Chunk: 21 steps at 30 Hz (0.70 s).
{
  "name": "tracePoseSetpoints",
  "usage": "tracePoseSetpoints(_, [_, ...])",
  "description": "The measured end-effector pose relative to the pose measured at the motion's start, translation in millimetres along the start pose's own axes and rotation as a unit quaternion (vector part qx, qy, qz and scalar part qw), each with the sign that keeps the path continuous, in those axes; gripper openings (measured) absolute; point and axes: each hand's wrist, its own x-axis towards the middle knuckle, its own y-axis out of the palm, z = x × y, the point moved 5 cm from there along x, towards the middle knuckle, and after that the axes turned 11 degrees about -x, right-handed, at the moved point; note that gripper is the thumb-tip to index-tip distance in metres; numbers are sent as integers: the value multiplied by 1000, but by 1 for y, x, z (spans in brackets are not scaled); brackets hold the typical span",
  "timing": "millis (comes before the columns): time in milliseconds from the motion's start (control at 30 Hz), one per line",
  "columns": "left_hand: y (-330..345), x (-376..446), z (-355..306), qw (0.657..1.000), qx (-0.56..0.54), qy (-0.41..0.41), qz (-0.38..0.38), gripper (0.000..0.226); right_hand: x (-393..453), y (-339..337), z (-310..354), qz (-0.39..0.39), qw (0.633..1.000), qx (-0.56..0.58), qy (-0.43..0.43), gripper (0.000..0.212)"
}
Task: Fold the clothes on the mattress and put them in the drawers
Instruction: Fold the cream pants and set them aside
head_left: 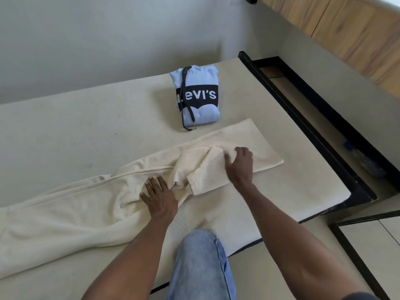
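From the head view, the cream garment (121, 204) lies stretched across the mattress (71, 135), its long axis running from the lower left up to the right, where a flat squared end sits near the mattress edge. The left hand (159, 197) presses flat on the garment's middle with fingers spread and straight. The right hand (239, 165) rests on the bunched sleeve (203, 172) just to its right, fingers lying fairly straight and gripping nothing that I can make out. The long unfolded part trails away to the left of both hands, so the left hand is nearer to it. 1 folded hoodie (198, 96) sits beyond the hands, apart from the garment. The open drawer (320, 118) lies to the right, nearer the right hand.
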Motion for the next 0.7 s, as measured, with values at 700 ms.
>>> tracePoseSetpoints(700, [-14, 13, -57, 950, -193, 159, -188, 61, 63, -51, -92, -94, 888, 162, 420, 43])
